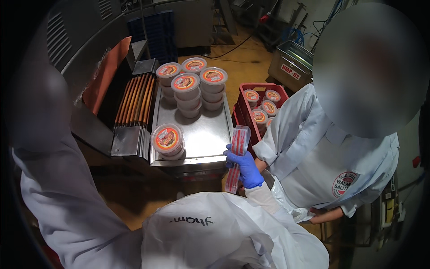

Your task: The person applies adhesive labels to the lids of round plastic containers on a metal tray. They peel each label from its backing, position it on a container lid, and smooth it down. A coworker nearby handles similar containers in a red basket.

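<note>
My right hand (245,167), in a blue glove, is closed around a flat clear plastic strip with red stripes (240,142). The strip stands nearly upright beside the right front corner of a steel-topped table (201,139). A short stack of round lidded tubs (167,140) with orange-and-red labels is at the table's front left, left of this hand. More stacked tubs (186,84) stand toward its far side. At the left a white sleeve (58,179) rises, its upper part blurred; my left hand does not show.
A co-worker in white (309,166) stands close on the right, one bare hand (326,216) low. Behind my glove, a red crate (239,105) holds several tubs. Left of the table is a machine with orange-brown rods (134,101). A steel bin (291,62) stands farther back.
</note>
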The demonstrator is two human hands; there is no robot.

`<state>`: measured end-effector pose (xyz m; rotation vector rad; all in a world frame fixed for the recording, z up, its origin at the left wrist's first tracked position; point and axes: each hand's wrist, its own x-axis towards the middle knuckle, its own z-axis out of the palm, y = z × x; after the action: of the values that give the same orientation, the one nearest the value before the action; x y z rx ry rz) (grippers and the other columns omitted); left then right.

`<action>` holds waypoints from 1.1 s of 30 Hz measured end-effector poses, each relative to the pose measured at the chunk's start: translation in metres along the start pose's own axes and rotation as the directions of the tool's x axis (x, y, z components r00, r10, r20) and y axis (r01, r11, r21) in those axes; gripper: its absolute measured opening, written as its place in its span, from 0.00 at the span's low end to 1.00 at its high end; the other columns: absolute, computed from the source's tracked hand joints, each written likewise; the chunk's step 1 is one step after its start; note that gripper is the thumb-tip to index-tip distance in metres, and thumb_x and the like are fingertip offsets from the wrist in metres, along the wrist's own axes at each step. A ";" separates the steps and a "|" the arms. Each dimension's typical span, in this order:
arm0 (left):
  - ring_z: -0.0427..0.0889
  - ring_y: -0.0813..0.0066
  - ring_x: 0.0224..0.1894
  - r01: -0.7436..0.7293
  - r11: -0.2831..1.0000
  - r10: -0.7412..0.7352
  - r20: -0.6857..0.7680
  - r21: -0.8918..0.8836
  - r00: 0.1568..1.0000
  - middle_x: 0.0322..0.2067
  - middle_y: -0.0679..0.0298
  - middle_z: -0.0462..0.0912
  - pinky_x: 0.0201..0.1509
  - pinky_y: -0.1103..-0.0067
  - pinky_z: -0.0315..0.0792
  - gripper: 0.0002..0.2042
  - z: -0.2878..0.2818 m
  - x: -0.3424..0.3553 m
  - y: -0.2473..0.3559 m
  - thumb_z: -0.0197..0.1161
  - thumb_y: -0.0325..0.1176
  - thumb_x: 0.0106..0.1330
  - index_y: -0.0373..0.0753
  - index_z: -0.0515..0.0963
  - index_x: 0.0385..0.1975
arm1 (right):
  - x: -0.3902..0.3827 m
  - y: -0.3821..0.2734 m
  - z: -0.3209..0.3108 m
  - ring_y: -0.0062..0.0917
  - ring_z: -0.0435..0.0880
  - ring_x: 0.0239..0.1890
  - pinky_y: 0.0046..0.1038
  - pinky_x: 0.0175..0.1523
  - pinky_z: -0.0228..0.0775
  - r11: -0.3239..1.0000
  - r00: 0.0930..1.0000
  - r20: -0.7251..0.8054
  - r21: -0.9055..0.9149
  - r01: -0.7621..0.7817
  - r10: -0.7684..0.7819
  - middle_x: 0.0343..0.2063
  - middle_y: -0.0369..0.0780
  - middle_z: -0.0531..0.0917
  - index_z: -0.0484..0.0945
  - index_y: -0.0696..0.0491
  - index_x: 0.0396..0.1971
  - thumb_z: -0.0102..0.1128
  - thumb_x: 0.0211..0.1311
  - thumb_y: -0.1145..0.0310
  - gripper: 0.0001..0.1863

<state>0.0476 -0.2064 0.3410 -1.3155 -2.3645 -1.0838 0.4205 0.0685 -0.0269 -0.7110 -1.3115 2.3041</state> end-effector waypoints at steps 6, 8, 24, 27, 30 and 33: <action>0.54 0.64 0.65 0.091 0.993 -0.089 -0.034 0.073 0.995 0.63 0.56 0.54 0.66 0.68 0.47 0.40 -0.028 -0.004 -0.029 0.31 0.68 0.59 0.39 0.56 0.61 | 0.007 0.002 0.009 0.15 0.73 0.23 0.19 0.30 0.67 0.999 0.999 -0.025 -0.033 -0.025 0.024 0.24 0.33 0.76 0.71 0.57 0.42 0.63 0.50 0.72 0.18; 0.54 0.64 0.65 0.116 0.988 -0.112 -0.046 0.100 0.993 0.63 0.56 0.54 0.66 0.68 0.47 0.40 -0.036 -0.003 -0.037 0.31 0.67 0.59 0.39 0.55 0.62 | 0.009 0.006 0.010 0.16 0.73 0.23 0.19 0.30 0.67 1.000 1.000 0.008 0.000 -0.026 0.026 0.23 0.33 0.75 0.71 0.57 0.41 0.63 0.49 0.73 0.18; 0.54 0.64 0.65 0.127 0.982 -0.132 0.024 0.142 0.991 0.63 0.57 0.54 0.65 0.67 0.49 0.38 -0.010 0.005 -0.058 0.31 0.66 0.60 0.42 0.55 0.62 | 0.009 0.012 -0.005 0.17 0.72 0.22 0.20 0.28 0.65 0.999 0.996 -0.087 0.034 -0.003 0.006 0.21 0.33 0.74 0.71 0.57 0.41 0.62 0.51 0.74 0.16; 0.54 0.64 0.65 0.123 0.983 -0.135 0.079 0.139 0.988 0.63 0.58 0.54 0.65 0.67 0.49 0.38 0.007 0.005 -0.052 0.31 0.66 0.61 0.42 0.55 0.62 | 0.009 0.007 -0.003 0.16 0.71 0.21 0.20 0.28 0.64 0.998 0.997 -0.071 0.061 -0.011 0.016 0.20 0.33 0.73 0.71 0.57 0.41 0.62 0.51 0.74 0.17; 0.54 0.64 0.65 0.109 0.986 -0.126 0.141 0.124 0.982 0.63 0.58 0.54 0.65 0.67 0.50 0.37 0.028 0.009 -0.046 0.31 0.65 0.61 0.42 0.54 0.62 | 0.009 0.005 -0.005 0.16 0.69 0.21 0.20 0.28 0.62 0.998 0.996 -0.084 0.058 -0.012 0.017 0.19 0.32 0.72 0.70 0.58 0.41 0.62 0.51 0.74 0.16; 0.54 0.64 0.65 0.095 0.989 -0.116 0.207 0.112 0.971 0.63 0.58 0.54 0.65 0.67 0.50 0.37 0.046 0.010 -0.042 0.31 0.65 0.61 0.43 0.54 0.62 | 0.012 0.006 -0.009 0.15 0.68 0.21 0.19 0.28 0.61 0.998 0.996 -0.089 0.070 -0.007 0.013 0.21 0.32 0.71 0.70 0.56 0.41 0.61 0.52 0.75 0.16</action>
<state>0.0146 -0.1819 0.2934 -1.3436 -2.6342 -0.8748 0.4164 0.0784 -0.0389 -0.7894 -1.1855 2.2860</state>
